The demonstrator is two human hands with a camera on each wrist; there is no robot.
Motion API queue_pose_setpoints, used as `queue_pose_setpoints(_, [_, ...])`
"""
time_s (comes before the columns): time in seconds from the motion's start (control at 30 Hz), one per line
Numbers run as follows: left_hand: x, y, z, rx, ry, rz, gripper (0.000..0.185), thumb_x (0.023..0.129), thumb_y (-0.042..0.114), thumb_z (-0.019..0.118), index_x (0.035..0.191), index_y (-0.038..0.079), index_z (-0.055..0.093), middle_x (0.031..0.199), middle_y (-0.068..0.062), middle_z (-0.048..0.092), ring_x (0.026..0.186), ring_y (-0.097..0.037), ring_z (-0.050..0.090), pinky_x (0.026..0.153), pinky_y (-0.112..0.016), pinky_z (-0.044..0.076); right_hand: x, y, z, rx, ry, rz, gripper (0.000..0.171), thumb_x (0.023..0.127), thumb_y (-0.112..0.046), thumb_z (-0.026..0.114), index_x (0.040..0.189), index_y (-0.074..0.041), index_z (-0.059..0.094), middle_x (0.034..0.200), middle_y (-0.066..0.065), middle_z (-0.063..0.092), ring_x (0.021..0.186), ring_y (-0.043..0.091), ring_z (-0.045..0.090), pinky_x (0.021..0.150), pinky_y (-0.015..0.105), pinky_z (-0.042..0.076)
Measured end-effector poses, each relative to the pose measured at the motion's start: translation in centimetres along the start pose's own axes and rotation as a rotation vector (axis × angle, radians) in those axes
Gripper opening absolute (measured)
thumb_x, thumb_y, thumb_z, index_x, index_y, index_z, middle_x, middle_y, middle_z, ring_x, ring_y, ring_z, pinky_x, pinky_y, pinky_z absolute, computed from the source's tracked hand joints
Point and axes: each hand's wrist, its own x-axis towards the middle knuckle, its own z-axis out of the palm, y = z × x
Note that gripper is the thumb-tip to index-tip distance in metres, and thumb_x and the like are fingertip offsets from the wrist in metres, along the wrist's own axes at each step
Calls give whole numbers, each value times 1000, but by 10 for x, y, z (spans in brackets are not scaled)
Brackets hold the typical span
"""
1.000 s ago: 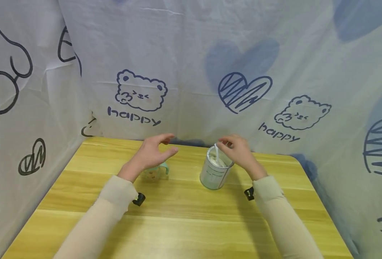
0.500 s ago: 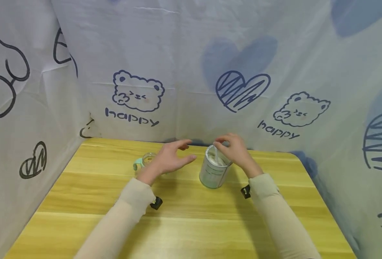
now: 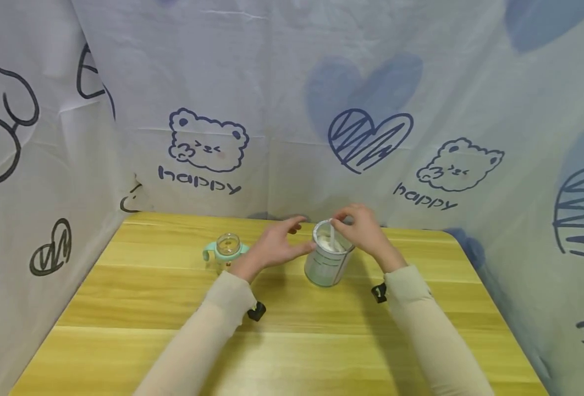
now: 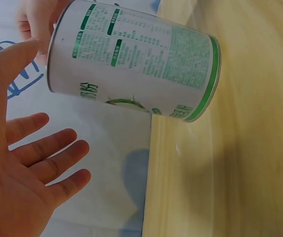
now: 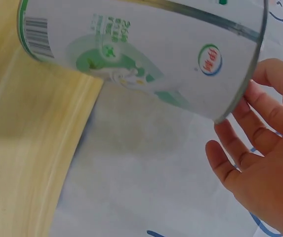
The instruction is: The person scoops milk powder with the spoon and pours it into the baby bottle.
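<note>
Head view: the tin [image 3: 324, 268] stood upright on the table [image 3: 321, 352], presumably so its powder [image 3: 324, 242] stayed in; at two o'clock the right hand [image 3: 360, 226] pinched the spoon [image 3: 332, 235] near its top; at nine o'clock the left hand [image 3: 277, 245] held nothing, fingers extended (contact unclear).

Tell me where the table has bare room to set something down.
The table is bare left of the handled bottle, between left sleeve and right sleeve, and along its right edge. It is crowded around the can, with left hand and right hand near its rim.
</note>
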Motion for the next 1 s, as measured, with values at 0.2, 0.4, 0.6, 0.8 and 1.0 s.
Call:
queue_pose_setpoints(0.2, [6, 2, 9, -9, -23, 5, 85, 92, 60, 73, 161, 17, 44, 153, -17, 59, 138, -35, 59, 111, -57, 52, -5, 1, -7, -50, 3, 2, 22, 96, -19, 68, 98, 0, 78, 102, 16, 73, 104, 37, 62, 94, 53, 52])
queue_pose_setpoints(0.4, [10, 6, 18, -7, -45, 20, 88, 93, 61, 72, 162, 17, 41, 154, -17, 57, 135, -35, 61, 109, -54, 54, -11, 7, -10, -61, 5, -13, 18, 91, -16, 66, 88, -2, 76, 96, 15, 71, 99, 36, 62, 94, 52, 52])
queue_pose_setpoints(0.6, [11, 8, 24, -20, -44, 41, 88, 93, 59, 74, 163, 18, 39, 154, -15, 57, 133, -35, 62, 108, -54, 55, -15, 12, -11, -45, 36, -12, 20, 95, -15, 63, 91, -1, 77, 98, 17, 73, 99, 36, 65, 96, 54, 56])
queue_pose_setpoints(0.8, [12, 11, 27, -41, -39, 67, 89, 92, 55, 77, 163, 16, 40, 149, -15, 61, 129, -35, 63, 106, -53, 56, -19, 13, -14, -6, 104, 12, 24, 98, -17, 64, 103, 2, 78, 102, 19, 75, 102, 37, 68, 93, 54, 59])
queue_pose_setpoints(1.0, [13, 12, 30, -44, -36, 71, 91, 93, 54, 77, 163, 13, 37, 147, -15, 62, 127, -32, 64, 105, -51, 56, -21, 16, -11, 13, 149, 17, 24, 98, -18, 65, 105, 2, 78, 101, 19, 75, 99, 36, 68, 91, 52, 58])
